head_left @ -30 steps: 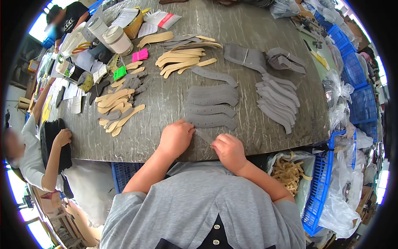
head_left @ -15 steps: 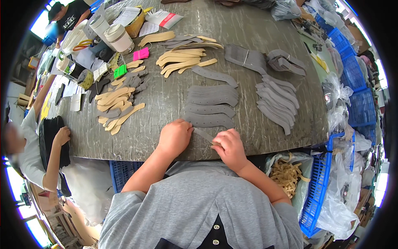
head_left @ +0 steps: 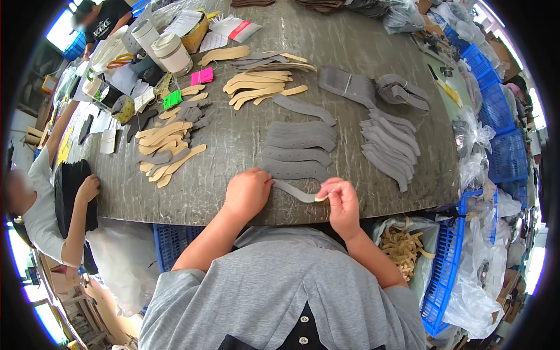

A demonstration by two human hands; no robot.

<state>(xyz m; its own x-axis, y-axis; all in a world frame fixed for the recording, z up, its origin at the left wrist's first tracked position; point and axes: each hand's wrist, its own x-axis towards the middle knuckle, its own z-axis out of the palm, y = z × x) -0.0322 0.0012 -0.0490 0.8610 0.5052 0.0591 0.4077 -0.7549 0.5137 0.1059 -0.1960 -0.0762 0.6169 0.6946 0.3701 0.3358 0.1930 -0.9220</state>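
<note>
While the left hand (head_left: pixel 248 194) presses flat on a curved grey strip (head_left: pixel 294 191) just below the grey strip stack (head_left: pixel 298 149), the right hand (head_left: pixel 340 201) pinches its free end.

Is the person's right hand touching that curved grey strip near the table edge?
Touching. The head view shows the right hand pinching one end of the grey strip.
</note>
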